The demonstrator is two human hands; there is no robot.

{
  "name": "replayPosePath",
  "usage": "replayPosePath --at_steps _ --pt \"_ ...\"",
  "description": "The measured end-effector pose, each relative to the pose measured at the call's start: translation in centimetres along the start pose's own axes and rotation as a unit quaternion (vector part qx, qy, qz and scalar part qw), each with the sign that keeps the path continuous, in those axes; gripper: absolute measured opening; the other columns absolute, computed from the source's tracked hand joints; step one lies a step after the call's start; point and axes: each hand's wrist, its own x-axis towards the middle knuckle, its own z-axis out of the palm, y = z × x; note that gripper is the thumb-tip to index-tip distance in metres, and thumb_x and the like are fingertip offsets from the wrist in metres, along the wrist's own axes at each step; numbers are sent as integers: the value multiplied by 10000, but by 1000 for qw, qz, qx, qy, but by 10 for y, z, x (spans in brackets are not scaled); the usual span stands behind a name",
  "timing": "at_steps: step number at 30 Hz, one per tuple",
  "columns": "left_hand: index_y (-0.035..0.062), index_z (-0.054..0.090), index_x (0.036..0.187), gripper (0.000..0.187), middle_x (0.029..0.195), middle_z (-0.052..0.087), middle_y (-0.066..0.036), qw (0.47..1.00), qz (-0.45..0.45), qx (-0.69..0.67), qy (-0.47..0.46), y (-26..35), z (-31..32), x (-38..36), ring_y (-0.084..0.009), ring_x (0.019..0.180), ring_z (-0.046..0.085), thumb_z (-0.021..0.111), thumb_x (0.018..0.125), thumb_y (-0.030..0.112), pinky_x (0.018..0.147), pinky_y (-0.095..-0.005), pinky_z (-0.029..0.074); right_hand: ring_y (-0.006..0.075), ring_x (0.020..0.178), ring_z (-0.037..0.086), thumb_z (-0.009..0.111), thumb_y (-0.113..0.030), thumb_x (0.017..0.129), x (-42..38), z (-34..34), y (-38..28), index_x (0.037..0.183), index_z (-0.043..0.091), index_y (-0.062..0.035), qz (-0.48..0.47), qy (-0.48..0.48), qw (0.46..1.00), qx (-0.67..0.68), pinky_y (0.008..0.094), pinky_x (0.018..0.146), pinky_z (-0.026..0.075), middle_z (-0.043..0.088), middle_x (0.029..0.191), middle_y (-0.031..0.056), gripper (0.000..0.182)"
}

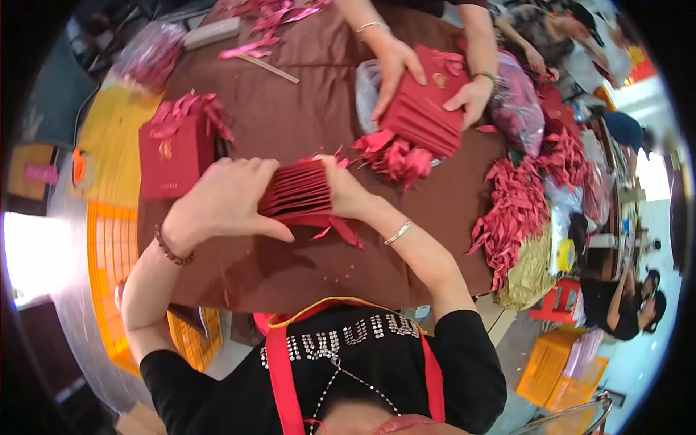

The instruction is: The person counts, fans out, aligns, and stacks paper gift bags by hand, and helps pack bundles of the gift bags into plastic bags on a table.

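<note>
Between my hands is a stack of flat dark red gift bags point(299, 190), their edges turned up and fanned slightly. My left hand point(228, 196), with a beaded bracelet at the wrist, grips the stack's left end, thumb stretched along the near side. Around its right end my right hand point(346, 190) is closed, its fingers partly hidden by the bags. Red ribbons point(348, 233) hang from the stack. Just beyond my left hand stands another pile of red bags point(170, 163), with a gold emblem on the front and ribbons on top.
Across the brown-covered table point(304, 109), a co-worker's hands point(471, 98) hold a similar bag stack point(428, 109). Ribbon heaps point(507, 217) and a plastic-wrapped bundle point(516, 105) lie at the right. A thin stick point(270, 68) lies at the back. Orange crates point(109, 268) stand lower left.
</note>
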Motion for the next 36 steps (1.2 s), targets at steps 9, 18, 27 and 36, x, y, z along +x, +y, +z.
replayPosePath --at_steps 9,18,27,36 --pt "44 287 1341 935 1119 510 -194 979 -69 4 191 19 45 21 -338 969 557 784 573 238 747 -419 473 380 944 549 781 -160 601 -7 -9 -26 1148 328 2 -23 55 997 56 406 781 462 537 999 215 728" --pt "34 472 905 460 811 579 -160 994 -14 86 71 24 28 30 -360 799 575 750 607 247 675 -434 455 307 930 548 762 -251 583 -19 -56 -62 1105 446 -11 10 -40 993 -108 386 793 444 561 952 169 656" --pt "20 466 867 401 782 571 -169 991 -9 102 85 11 27 28 -360 784 576 725 621 202 664 -439 457 206 987 540 724 -164 720 -122 -84 -74 1194 484 -36 98 181 978 -14 301 853 420 548 1087 102 546" --pt "4 503 922 423 771 577 -164 980 23 163 110 25 -73 17 -364 808 562 733 624 198 723 -418 435 136 896 544 624 3 778 -54 -89 -106 1035 565 8 -66 310 948 31 258 798 423 575 999 55 264"
